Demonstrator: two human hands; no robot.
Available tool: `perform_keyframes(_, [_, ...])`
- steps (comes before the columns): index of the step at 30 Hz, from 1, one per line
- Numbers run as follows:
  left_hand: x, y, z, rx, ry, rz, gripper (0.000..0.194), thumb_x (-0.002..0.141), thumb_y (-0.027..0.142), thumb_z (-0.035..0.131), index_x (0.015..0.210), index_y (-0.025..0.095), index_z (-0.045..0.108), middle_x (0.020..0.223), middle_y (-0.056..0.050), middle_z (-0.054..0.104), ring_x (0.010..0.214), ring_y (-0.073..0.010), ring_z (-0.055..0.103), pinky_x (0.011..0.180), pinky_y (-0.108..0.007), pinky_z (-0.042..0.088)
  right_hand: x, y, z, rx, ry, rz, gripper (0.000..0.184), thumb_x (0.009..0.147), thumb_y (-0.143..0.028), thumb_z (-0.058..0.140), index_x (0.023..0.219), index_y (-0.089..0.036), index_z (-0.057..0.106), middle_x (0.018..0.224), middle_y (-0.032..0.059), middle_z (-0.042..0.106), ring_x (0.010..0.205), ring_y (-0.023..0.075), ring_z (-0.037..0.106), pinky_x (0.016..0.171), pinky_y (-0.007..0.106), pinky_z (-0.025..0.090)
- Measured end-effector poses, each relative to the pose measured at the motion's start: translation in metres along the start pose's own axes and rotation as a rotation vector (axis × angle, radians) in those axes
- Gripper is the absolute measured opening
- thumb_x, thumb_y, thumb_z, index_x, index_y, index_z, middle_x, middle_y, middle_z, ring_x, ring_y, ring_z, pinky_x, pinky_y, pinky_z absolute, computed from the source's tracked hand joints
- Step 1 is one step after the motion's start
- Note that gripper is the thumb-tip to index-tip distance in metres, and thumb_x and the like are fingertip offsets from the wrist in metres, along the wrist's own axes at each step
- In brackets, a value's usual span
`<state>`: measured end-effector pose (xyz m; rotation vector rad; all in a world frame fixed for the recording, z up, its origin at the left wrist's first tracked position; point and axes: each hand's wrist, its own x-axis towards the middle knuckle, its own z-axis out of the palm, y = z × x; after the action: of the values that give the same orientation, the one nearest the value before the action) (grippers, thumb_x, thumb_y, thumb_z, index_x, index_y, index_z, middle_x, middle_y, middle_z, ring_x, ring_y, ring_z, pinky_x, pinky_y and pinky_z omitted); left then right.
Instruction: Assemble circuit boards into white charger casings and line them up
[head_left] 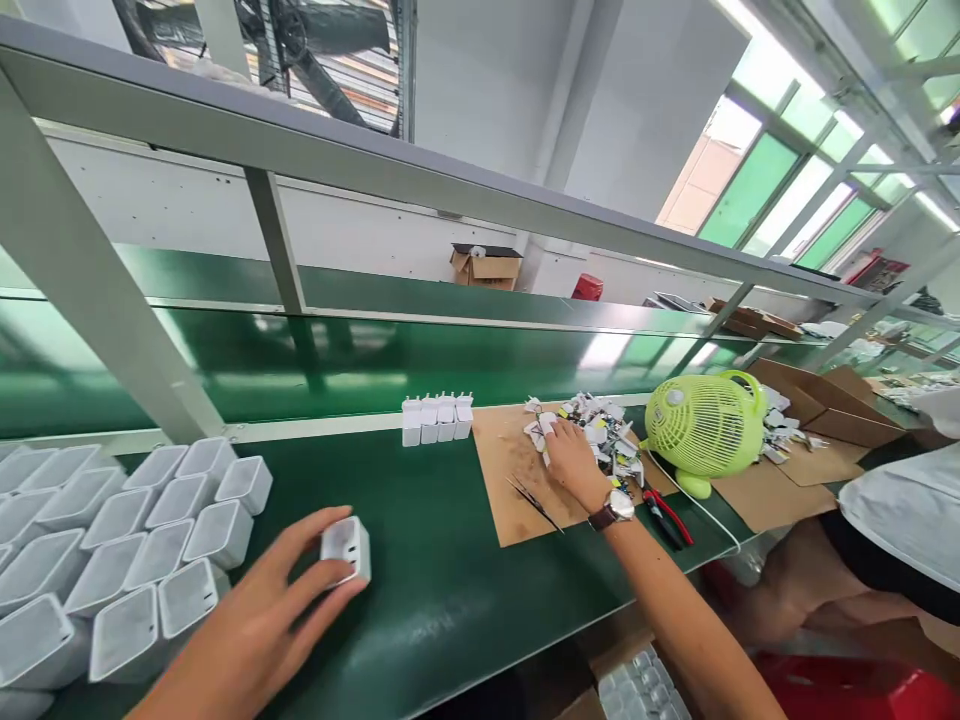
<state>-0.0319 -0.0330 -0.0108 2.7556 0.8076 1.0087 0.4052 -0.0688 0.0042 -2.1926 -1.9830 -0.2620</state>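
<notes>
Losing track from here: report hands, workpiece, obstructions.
Left hand holding white housing. Right hand at parts pile. Tweezers and pliers close by, possible snags.

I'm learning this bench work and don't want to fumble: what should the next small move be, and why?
Probably, the right hand should pick from the pile and bring what it picks toward the case. The left hand holds that case with its hollow side showing, while the right hand is at the pile's edge.
</notes>
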Motion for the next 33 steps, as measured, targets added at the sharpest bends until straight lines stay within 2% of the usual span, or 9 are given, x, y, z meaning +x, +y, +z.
perform_keyframes(4, [0.04, 0.0, 0.047, -0.01, -0.024, 0.072, 0.024, 0.101, 0.038, 0.055, 0.089, 0.023, 0.069, 0.138, -0.01, 0.06, 0.107, -0.0263, 0.071, 0.085, -0.038, 0.062, 0.005, 0.003, -0.003, 0.019, 0.009, -0.007, 0.029, 0.076, -0.005, 0.062, 0.103, -0.011, 0.07, 0.114, 0.0213, 0.068, 0.118, 0.0364, 0.057, 0.109, 0.051, 0.04])
perform_keyframes(7, [0.045, -0.01, 0.064, -0.056, -0.002, 0.04, 0.021, 0.1, 0.041, 0.058, 0.103, 0.023, 0.067, 0.137, -0.012, 0.06, 0.112, -0.0268, 0.069, 0.088, -0.037, 0.061, 0.0, -0.006, -0.015, 0.071, 0.063, 0.024, 0.041, 0.086, -0.015, 0.059, 0.127, -0.012, 0.063, 0.123, 0.018, 0.067, 0.118, 0.0336, 0.059, 0.105, 0.048, 0.046])
perform_keyframes(13, [0.035, -0.02, 0.067, -0.116, 0.023, -0.069, 0.046, 0.098, 0.043, 0.062, 0.137, 0.023, 0.05, 0.131, -0.011, 0.061, 0.121, -0.0271, 0.065, 0.103, -0.044, 0.056, -0.021, -0.075, -0.006, 0.564, -0.052, -0.201, 0.056, 0.093, -0.026, 0.06, 0.147, -0.022, 0.047, 0.121, 0.0051, 0.072, 0.103, 0.0208, 0.068, 0.091, 0.031, 0.053])
perform_keyframes(18, [0.026, -0.014, 0.058, -0.172, -0.029, -0.111, 0.046, 0.098, 0.04, 0.062, 0.139, 0.022, 0.049, 0.134, -0.012, 0.061, 0.125, -0.0273, 0.062, 0.106, -0.045, 0.054, -0.027, -0.117, 0.005, 0.613, -0.104, -0.055, 0.054, 0.094, -0.042, 0.065, 0.141, -0.018, 0.054, 0.109, 0.0079, 0.074, 0.078, 0.0206, 0.069, 0.085, 0.038, 0.057])
perform_keyframes(21, [0.022, -0.012, 0.055, -0.205, -0.058, -0.146, 0.049, 0.098, 0.039, 0.062, 0.142, 0.022, 0.045, 0.136, -0.013, 0.059, 0.127, -0.0271, 0.06, 0.108, -0.045, 0.053, -0.023, -0.113, -0.002, 0.559, -0.113, -0.206, 0.048, 0.097, -0.031, 0.059, 0.143, -0.02, 0.053, 0.122, 0.0097, 0.071, 0.102, 0.0256, 0.069, 0.097, 0.044, 0.055])
perform_keyframes(23, [0.022, -0.011, 0.054, -0.231, -0.083, -0.165, 0.051, 0.099, 0.037, 0.061, 0.144, 0.023, 0.042, 0.137, -0.013, 0.057, 0.128, -0.0269, 0.059, 0.109, -0.045, 0.052, -0.021, -0.109, -0.006, 0.501, -0.151, -0.433, 0.06, 0.091, -0.015, 0.058, 0.15, -0.023, 0.047, 0.145, 0.0102, 0.059, 0.136, 0.0305, 0.052, 0.113, 0.051, 0.045])
perform_keyframes(25, [0.023, -0.01, 0.053, -0.259, -0.107, -0.184, 0.052, 0.099, 0.037, 0.06, 0.145, 0.023, 0.04, 0.139, -0.013, 0.056, 0.129, -0.0271, 0.058, 0.11, -0.046, 0.051, -0.02, -0.11, -0.006, 0.447, -0.207, -0.571, 0.074, 0.085, -0.007, 0.058, 0.155, -0.025, 0.04, 0.158, 0.0077, 0.047, 0.15, 0.0327, 0.034, 0.121, 0.057, 0.035])
perform_keyframes(29, [0.023, -0.01, 0.051, -0.301, -0.144, -0.226, 0.055, 0.098, 0.039, 0.062, 0.146, 0.023, 0.039, 0.141, -0.013, 0.055, 0.13, -0.028, 0.058, 0.11, -0.047, 0.051, -0.021, -0.118, -0.001, 0.38, -0.23, -0.488, 0.068, 0.089, -0.028, 0.072, 0.151, -0.022, 0.046, 0.144, 0.014, 0.058, 0.133, 0.0367, 0.051, 0.11, 0.06, 0.045])
perform_keyframes(33, [0.021, -0.011, 0.051, -0.333, -0.173, -0.255, 0.059, 0.098, 0.039, 0.063, 0.149, 0.024, 0.037, 0.144, -0.013, 0.054, 0.132, -0.0281, 0.057, 0.112, -0.047, 0.05, -0.024, -0.119, 0.007, 0.406, -0.252, -0.472, 0.076, 0.084, -0.032, 0.078, 0.152, -0.021, 0.045, 0.153, 0.0155, 0.05, 0.142, 0.0368, 0.043, 0.115, 0.059, 0.042])
